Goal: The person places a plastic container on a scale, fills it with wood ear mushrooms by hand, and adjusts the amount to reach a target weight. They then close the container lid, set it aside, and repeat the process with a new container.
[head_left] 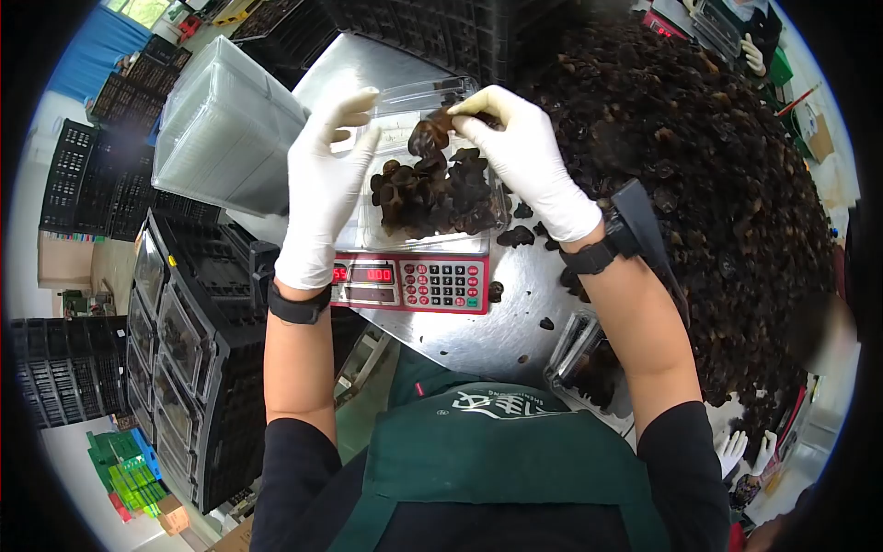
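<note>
My right hand (515, 147), in a white glove, pinches a brown wood ear mushroom (429, 138) between thumb and fingers. It hangs above a clear plastic box (370, 225). Inside the box lies a heap of dark wood ear mushrooms (432, 195). The box rests on a red and white digital scale (445, 285) whose lit display partly hides behind my left wrist. My left hand (324, 161), gloved too, is open at the box's left side, thumb and fingers apart with nothing between them.
A large pile of wood ears (699, 184) covers the right of the metal table (428, 336). Stacked clear boxes (225, 129) stand at left, near black crates (207, 368). Another clear container (572, 345) lies by my right forearm. Other people's gloved hands (733, 451) show at right.
</note>
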Action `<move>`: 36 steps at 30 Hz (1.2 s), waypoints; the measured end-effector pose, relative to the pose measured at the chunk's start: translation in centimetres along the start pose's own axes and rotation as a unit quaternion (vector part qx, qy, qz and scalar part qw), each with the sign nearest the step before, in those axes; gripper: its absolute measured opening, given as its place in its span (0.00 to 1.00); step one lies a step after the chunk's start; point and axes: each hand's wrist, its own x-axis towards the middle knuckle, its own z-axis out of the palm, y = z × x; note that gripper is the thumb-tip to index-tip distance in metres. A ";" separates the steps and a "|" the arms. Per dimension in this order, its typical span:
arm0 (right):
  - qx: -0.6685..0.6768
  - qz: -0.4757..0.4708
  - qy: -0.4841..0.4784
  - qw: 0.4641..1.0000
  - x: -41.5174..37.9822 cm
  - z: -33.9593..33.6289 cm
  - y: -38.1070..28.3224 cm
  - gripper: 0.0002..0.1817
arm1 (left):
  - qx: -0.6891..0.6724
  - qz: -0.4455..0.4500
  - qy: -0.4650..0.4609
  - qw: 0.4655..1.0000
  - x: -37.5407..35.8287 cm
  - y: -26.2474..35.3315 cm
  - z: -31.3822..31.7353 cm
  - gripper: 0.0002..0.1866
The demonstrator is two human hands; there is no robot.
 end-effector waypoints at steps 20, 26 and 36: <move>-0.286 0.187 0.152 0.928 -28.0 -23.7 -6.5 0.09 | -0.134 0.060 -0.286 0.947 -9.2 8.6 8.3 0.15; -0.224 0.526 0.002 0.820 -44.8 -25.0 -12.4 0.12 | -0.061 0.149 -0.361 0.918 -11.8 9.5 13.2 0.14; -0.375 0.134 -0.006 0.917 -26.1 -21.0 -4.2 0.14 | -0.078 0.088 -0.370 0.921 -14.1 9.4 10.1 0.15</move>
